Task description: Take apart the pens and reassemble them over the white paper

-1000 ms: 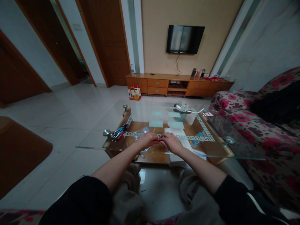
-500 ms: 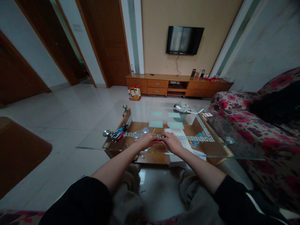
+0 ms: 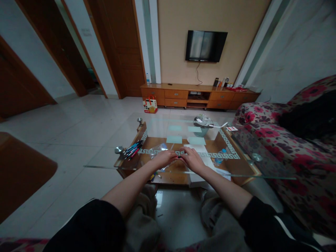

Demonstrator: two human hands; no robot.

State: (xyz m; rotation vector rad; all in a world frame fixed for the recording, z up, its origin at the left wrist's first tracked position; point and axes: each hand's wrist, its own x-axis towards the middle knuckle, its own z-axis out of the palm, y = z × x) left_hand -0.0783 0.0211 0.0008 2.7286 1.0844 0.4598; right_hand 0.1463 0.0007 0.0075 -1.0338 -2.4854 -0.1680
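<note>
My left hand (image 3: 165, 158) and my right hand (image 3: 193, 159) meet over the near part of the glass coffee table (image 3: 105, 162). Their fingertips pinch a small, slim dark object (image 3: 179, 156) with a bit of red on it; most of it is hidden by the fingers, so its kind is unclear. To the left, a bunch of pens (image 3: 133, 149) lies on the glass in blue, black and red. A clear plastic bag (image 3: 159, 148) is just beyond my left hand.
Below the glass are a white box (image 3: 198, 179) and a blue-capped bottle (image 3: 218, 161). A basket (image 3: 201, 130) stands at the table's far side, near a red and white card (image 3: 232, 129). A flowered sofa (image 3: 267, 133) borders the right; a carrier bag (image 3: 150, 105) stands by the TV cabinet (image 3: 175, 93).
Both hands stay together in nearly the same place. Less red shows between the fingertips now, and the fingers have shifted slightly. The whole view has moved a little.
</note>
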